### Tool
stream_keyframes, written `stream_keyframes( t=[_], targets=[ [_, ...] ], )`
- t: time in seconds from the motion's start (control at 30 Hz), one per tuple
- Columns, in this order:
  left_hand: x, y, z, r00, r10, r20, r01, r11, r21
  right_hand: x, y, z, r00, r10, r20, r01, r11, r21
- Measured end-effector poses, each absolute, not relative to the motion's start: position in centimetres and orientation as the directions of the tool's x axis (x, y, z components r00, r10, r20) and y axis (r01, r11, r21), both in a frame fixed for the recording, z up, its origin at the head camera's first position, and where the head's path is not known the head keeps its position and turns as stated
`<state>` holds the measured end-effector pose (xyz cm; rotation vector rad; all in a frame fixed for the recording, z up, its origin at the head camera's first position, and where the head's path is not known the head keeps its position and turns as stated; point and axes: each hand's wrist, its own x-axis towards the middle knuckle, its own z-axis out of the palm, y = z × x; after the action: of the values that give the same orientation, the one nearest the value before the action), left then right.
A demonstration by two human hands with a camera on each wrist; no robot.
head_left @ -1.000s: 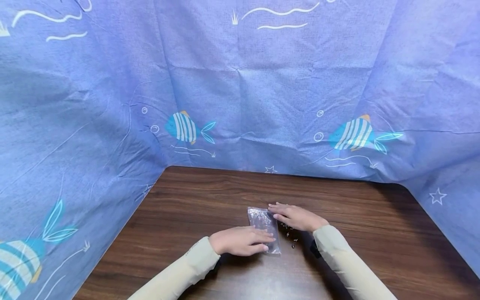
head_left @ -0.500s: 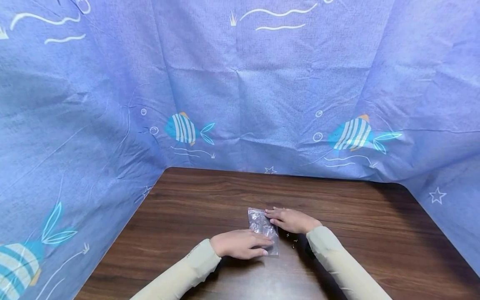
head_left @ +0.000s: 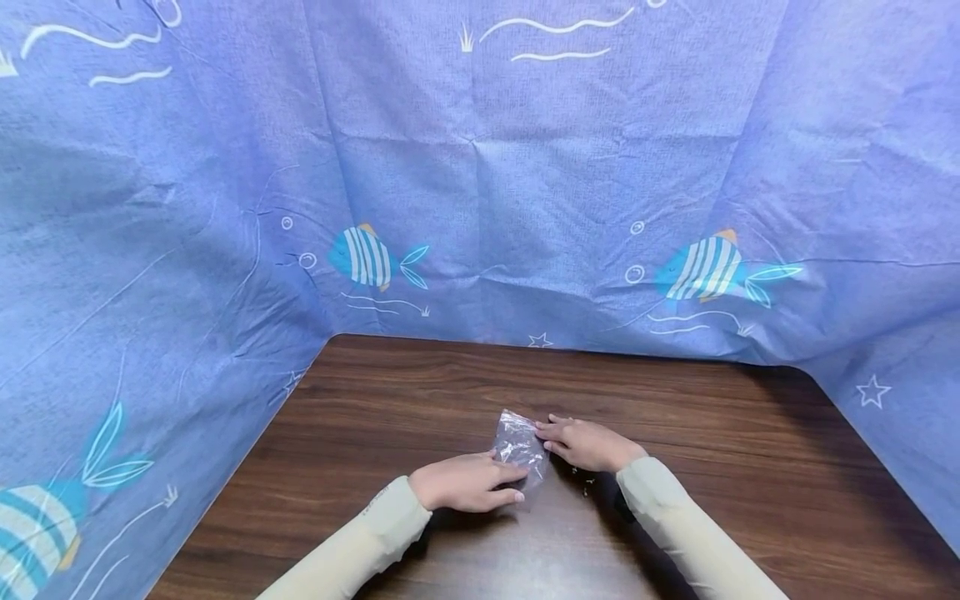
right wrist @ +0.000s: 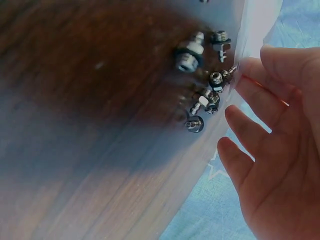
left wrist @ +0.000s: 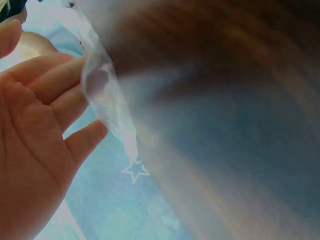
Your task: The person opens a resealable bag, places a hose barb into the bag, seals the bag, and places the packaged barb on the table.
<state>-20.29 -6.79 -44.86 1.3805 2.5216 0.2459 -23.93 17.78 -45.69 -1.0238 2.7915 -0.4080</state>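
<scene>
A clear plastic zip bag (head_left: pixel 519 440) lies crinkled on the table between the two hands. Straight fingers of the left hand (head_left: pixel 468 483) rest on its near part; in the left wrist view they touch the bag (left wrist: pixel 107 97), with the thumb apart. At the bag's upper right edge, the right hand (head_left: pixel 590 444) touches it with relaxed, extended fingers. Several small metal fittings (right wrist: pixel 190 54) with dark rings lie on the table close to the right fingertips, loose and not held. In the head view the right hand hides some of them.
The brown wood-grain table (head_left: pixel 390 383) spreads around the hands. A blue curtain (head_left: pixel 555 183) printed with fish hangs along its far and side edges.
The bag has shifted left and turned, its near end swinging left. The left hand has moved slightly left with it. The right hand has come a little nearer, covering some fittings.
</scene>
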Motion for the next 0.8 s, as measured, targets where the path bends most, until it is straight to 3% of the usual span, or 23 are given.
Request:
stream_keyframes(
  t=[0.43,0.8],
  targets=[
    [-21.0,-8.4,-44.9,-0.589,0.797,-0.133,0.761,0.602,0.241,-22.5,18.0,-45.6,-0.762,-0.646,-0.03,-0.615,0.738,-0.276],
    [-22.0,-9.7,-44.9,-0.644,0.749,-0.156,0.683,0.655,0.324,-21.5,17.9,-45.5,-0.764,-0.644,-0.034,-0.609,0.738,-0.289]
  ],
)
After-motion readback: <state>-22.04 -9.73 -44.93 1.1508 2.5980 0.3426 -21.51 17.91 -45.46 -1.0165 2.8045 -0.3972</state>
